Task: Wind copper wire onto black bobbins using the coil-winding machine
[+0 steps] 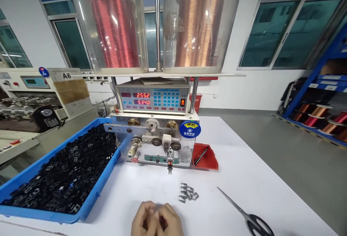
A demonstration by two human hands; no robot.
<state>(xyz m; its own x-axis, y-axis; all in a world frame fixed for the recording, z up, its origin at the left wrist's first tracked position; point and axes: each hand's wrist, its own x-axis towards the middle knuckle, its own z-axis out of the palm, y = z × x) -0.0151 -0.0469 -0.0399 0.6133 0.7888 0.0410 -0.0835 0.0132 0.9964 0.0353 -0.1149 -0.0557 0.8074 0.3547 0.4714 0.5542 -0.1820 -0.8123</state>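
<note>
Left hand (143,219) and right hand (170,221) are seen pressed together, cut off by the lower edge; the grip cannot be told, fingers hiding any contents. Small bobbins (188,192) are laid just ahead on the white table (135,189). Winding machine (153,138) display (153,98) reads 255.2 and 5340.

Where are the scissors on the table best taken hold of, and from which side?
By the black finger loops, from the near side with the right hand. The scissors lie flat on the white table, blades seemingly closed and pointing away toward the machine, so the loops are the end nearest the person.
</note>
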